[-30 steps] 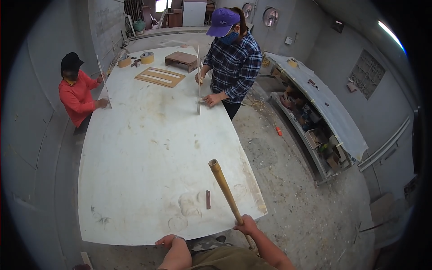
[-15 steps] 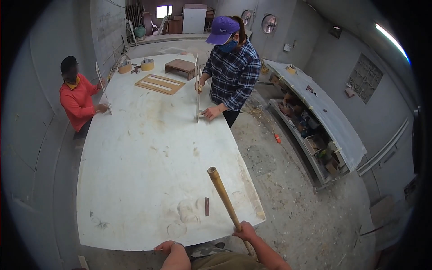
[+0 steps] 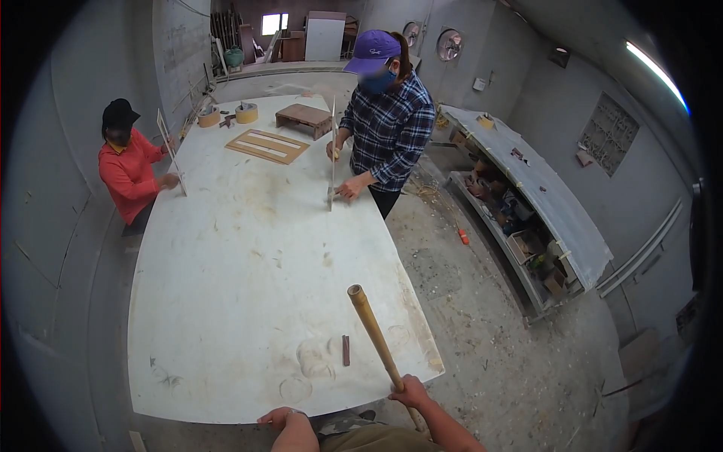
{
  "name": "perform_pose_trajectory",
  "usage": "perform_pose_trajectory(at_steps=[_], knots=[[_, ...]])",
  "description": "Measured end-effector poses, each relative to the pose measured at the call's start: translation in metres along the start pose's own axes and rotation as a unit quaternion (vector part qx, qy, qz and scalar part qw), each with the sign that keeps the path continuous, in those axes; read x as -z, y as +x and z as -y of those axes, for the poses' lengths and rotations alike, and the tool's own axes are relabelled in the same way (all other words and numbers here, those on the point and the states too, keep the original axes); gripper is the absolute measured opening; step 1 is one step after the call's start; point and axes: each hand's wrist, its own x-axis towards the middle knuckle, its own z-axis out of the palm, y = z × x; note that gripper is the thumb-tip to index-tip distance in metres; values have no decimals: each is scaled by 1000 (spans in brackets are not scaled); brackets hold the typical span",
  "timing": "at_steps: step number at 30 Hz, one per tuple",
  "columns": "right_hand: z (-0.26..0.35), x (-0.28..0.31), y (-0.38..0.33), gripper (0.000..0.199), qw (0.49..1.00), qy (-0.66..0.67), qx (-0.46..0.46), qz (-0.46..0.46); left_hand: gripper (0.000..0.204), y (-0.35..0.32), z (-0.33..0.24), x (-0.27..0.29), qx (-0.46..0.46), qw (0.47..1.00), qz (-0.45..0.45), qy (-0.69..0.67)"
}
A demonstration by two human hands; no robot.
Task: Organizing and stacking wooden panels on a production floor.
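Note:
My right hand (image 3: 410, 392) is wrapped round a bamboo pole (image 3: 373, 328), which leans up over the near right part of the white table (image 3: 226, 301). The pole's hollow upper end faces up. At the table's near edge rests my left hand (image 3: 280, 416), its fingers pointing left along the edge and partly out of sight. It carries nothing that I can see. Between the pole and the left hand lies a small dark red strip (image 3: 346, 350) on the tabletop.
Co-workers in a plaid shirt (image 3: 392, 128) and a red top (image 3: 128, 177) each hold a thin panel (image 3: 333, 154) upright. A slatted wooden frame (image 3: 267, 145), a low wooden stand (image 3: 303, 119) and two yellowish rolls (image 3: 246, 113) lie at the far end. A cluttered workbench (image 3: 542, 188) stands right.
The person in red has lowered their head slightly. The view has shifted a little. My hands and the bamboo pole keep nearly the same place.

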Motion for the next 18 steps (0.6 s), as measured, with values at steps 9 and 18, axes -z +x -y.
perform_pose_trajectory(at_steps=[9, 18], knots=[[-9, 0, -4, 40, 1000, 9, -13, -10, 72, -13, 2, 3, -7, 1000, -2, 11], [-13, -5, -2, 37, 1000, -12, -21, -2, 73, -27, -7, 20, -4, 1000, -3, 11]])
